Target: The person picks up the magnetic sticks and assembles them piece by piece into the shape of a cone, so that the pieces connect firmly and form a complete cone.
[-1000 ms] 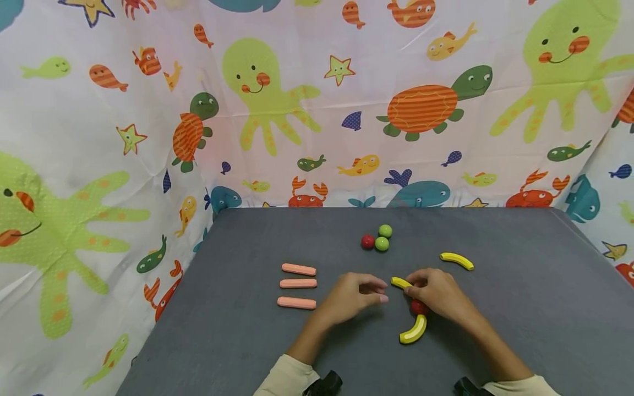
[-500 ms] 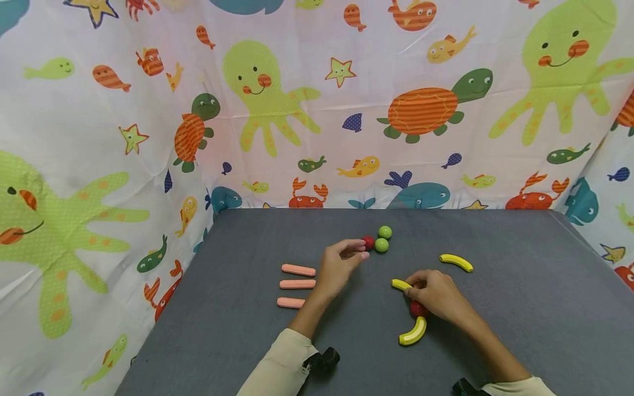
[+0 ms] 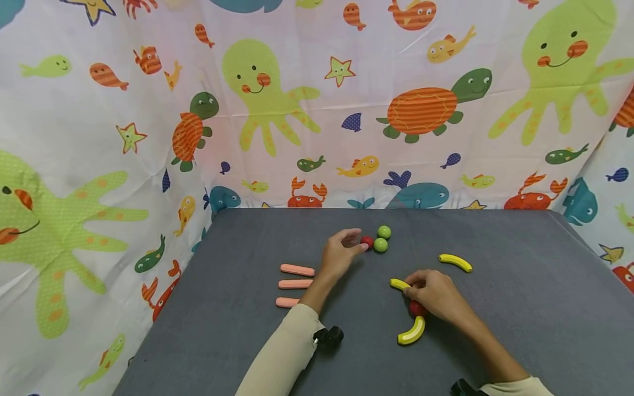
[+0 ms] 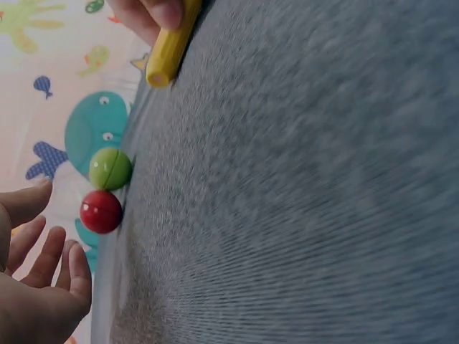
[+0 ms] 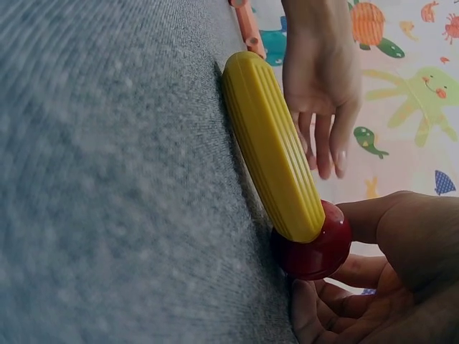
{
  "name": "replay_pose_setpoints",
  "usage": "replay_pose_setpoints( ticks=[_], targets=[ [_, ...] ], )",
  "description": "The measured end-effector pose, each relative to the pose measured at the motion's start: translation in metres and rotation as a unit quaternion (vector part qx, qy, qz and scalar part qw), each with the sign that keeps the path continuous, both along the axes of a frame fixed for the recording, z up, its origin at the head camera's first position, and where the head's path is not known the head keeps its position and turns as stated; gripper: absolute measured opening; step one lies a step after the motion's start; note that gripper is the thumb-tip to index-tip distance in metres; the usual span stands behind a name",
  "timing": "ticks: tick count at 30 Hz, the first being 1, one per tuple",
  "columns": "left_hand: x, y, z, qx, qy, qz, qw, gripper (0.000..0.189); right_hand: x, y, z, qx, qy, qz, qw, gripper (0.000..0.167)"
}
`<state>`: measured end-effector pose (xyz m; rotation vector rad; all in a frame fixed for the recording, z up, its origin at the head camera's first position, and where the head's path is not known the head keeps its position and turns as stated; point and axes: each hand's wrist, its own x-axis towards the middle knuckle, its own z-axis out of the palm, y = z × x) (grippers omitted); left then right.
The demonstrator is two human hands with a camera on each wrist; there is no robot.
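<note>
In the head view my left hand [image 3: 340,254] reaches over the table, its fingers spread around the near side of a small red ball [image 3: 366,242]. The left wrist view shows a gap between those fingers and the red ball [image 4: 101,211]. Two green balls [image 3: 381,245] sit beside it. My right hand [image 3: 435,293] pinches a yellow curved rod [image 3: 399,284]. Another red ball [image 3: 416,308] lies just below those fingers, and a second yellow curved rod [image 3: 412,331] touches it. In the right wrist view this rod [image 5: 272,143] meets the red ball [image 5: 319,247]; the pinched rod is hidden there.
Several things lie on the grey table [image 3: 247,236]: pink straight rods [image 3: 297,270] at the left, partly behind the left arm, and a separate yellow curved rod [image 3: 455,262] at the right. A patterned cloth [image 3: 307,126] hangs behind the table.
My left hand has moved from beside the yellow rods up and away to the red ball near the green ones. My right hand stays on its yellow curved rod.
</note>
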<state>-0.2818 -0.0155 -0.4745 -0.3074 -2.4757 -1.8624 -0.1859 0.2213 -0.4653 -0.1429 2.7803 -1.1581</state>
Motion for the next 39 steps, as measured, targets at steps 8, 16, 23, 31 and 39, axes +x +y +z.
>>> replay_pose_setpoints(
  ticks=[8,16,23,31,39],
  targets=[
    [-0.012,0.003,-0.003,-0.050,0.002,-0.036,0.9981,0.051,0.000,0.001,0.000,-0.001,0.000,0.000,1.0000,0.020],
    [-0.018,0.006,-0.008,-0.079,-0.015,-0.050,0.9955,0.047,0.001,0.000,-0.002,0.000,0.006,0.001,1.0000,0.019],
    [-0.022,0.011,-0.008,-0.098,-0.014,-0.024,0.9948,0.041,0.000,0.000,-0.002,-0.001,0.008,0.000,1.0000,0.019],
    [-0.020,0.018,-0.006,-0.113,-0.011,0.016,0.9934,0.030,0.000,0.000,-0.002,-0.003,0.004,0.003,1.0000,0.019],
    [-0.019,0.020,-0.005,-0.125,-0.014,0.022,0.9918,0.027,0.000,0.001,-0.004,-0.004,0.009,-0.001,1.0000,0.017]
  ],
)
